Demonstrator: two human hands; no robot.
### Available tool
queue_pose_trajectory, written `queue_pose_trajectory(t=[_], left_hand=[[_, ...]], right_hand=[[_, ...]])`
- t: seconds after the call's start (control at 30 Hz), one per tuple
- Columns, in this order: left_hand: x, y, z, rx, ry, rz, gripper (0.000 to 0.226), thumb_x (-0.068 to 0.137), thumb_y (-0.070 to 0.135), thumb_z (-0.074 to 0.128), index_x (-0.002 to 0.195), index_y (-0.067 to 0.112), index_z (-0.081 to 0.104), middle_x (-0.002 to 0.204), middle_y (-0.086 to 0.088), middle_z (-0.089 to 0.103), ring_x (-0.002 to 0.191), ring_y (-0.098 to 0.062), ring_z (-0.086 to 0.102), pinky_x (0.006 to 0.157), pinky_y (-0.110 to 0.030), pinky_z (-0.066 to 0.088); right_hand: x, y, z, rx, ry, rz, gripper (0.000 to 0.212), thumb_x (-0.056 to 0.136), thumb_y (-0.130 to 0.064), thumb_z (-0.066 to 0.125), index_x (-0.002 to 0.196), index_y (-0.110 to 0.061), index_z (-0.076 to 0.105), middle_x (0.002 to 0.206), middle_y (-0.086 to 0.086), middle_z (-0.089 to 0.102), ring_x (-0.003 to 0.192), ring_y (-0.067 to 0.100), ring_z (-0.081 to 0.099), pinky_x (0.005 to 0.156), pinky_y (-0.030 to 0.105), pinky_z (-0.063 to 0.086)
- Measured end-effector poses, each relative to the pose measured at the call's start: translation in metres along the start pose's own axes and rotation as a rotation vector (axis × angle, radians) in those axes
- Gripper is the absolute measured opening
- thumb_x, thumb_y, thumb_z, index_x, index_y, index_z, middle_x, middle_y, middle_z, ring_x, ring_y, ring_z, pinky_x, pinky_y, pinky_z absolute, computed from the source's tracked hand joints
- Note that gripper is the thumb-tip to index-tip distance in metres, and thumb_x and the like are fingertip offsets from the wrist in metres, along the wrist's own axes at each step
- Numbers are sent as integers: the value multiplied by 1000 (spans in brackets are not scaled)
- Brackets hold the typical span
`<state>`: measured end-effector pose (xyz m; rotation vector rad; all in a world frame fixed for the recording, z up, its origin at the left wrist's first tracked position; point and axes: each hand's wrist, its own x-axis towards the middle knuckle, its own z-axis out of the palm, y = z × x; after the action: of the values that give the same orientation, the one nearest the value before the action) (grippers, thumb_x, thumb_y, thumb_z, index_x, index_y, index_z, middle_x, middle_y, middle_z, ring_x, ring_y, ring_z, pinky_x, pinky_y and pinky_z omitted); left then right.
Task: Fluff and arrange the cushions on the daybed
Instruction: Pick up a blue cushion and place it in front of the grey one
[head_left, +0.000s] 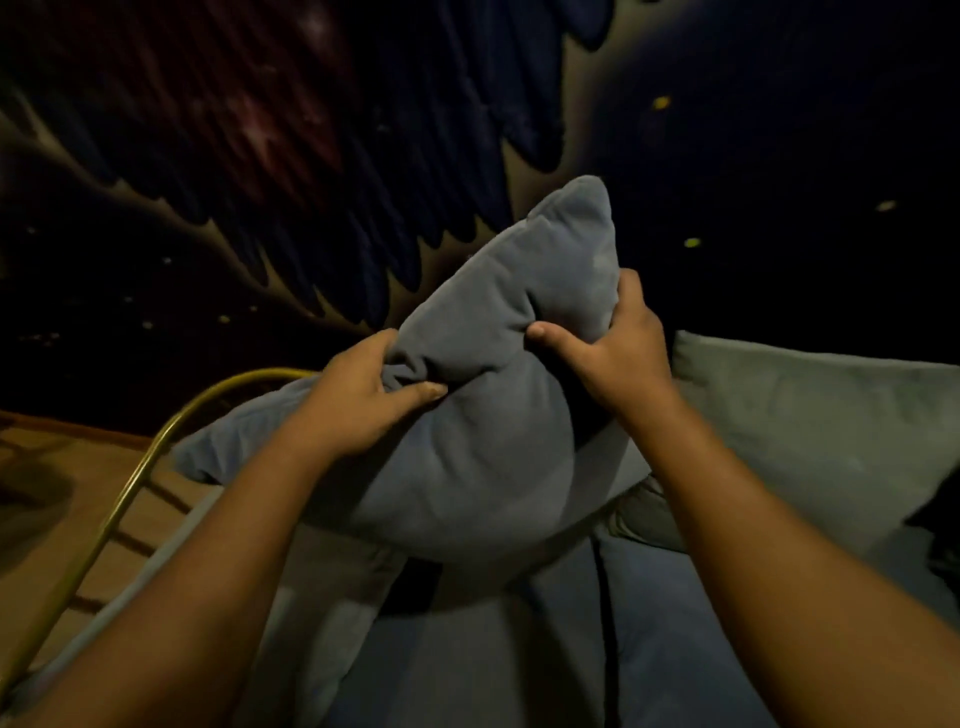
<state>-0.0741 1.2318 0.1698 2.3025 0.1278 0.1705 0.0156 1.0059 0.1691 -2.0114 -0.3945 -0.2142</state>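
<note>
Blue cushion: left hand and right hand both clenched on it; we squeeze evenly, then plump.

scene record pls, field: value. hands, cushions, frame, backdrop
left hand: gripping blue cushion, fingers bunching the fabric
right hand: gripping same cushion, thumb pressed into its face
blue cushion: lifted, tilted, one corner pointing up
second cushion: grey-green, at right, not held
seat surface: blue fabric below the hands
frame: curved gold metal rail, left
backdrop: dark hanging with scalloped edges
lighting: dim
</note>
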Motion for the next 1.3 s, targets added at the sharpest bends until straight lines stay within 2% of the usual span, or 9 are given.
queue_pose_trajectory(t=[0.1,0.3,0.4,0.6,0.73,0.83,0.97,1.1,1.3], left_hand=[[11,42,29,-34,14,62,39,72,33,76,105,19,60,95,7,63,85,-7,57,68,-15,43],[24,111,93,-166,-27,183,13,79,31,69,85,22,63,84,15,62,81,3,56,67,-19,45],[37,150,130,-178,-111,236,10,81,34,66,78,28,59,81,14,61,79,0,56,64,-20,44],[73,199,232,-79,-327,303,24,91,42,49,87,22,61,77,13,60,77,-11,59,59,-24,43],[93,211,309,113,-475,268,38,93,44,43,102,13,63,100,-11,69,93,-29,62,72,-32,42],[103,212,345,154,-429,230,49,87,56,43,111,16,61,109,-11,69,98,-31,62,84,-40,50],[110,214,366,159,-326,357,58,79,61,49,122,22,47,120,-5,61,107,-25,58,91,-48,49],[110,200,362,169,-346,491,61,80,62,46,133,32,36,133,3,53,119,-18,52,99,-46,45],[97,194,342,230,-388,511,64,81,61,48,137,36,30,138,1,51,124,-22,49,101,-45,43]], right_hand=[[-10,2,-47,-56,110,15,68,57,-61,77,104,-30,40,91,-17,56,80,-3,54,63,11,41],[-28,10,-143,-188,294,58,77,55,-68,74,113,-25,45,111,-3,60,98,15,59,79,36,53],[-32,28,-192,-268,394,124,87,55,-73,69,121,-23,43,121,1,57,107,19,57,87,44,53],[-54,108,-246,-350,521,303,88,69,-70,60,139,-29,27,140,7,40,127,29,42,101,54,42],[-76,173,-255,-370,467,462,91,83,-59,53,148,-31,-3,159,10,9,145,33,13,115,56,22],[-89,206,-248,-420,379,556,95,81,-63,51,144,-41,-17,160,5,-13,146,34,-7,117,56,9],[-89,226,-248,-403,450,558,93,80,-65,51,143,-45,-14,160,1,-13,146,31,-8,117,57,7],[-90,226,-245,-388,490,544,93,78,-65,55,144,-46,-8,161,-1,-7,147,29,-5,117,56,6],[-96,206,-237,-368,569,518,96,77,-61,60,148,-35,1,161,3,-2,147,28,0,118,53,8]])
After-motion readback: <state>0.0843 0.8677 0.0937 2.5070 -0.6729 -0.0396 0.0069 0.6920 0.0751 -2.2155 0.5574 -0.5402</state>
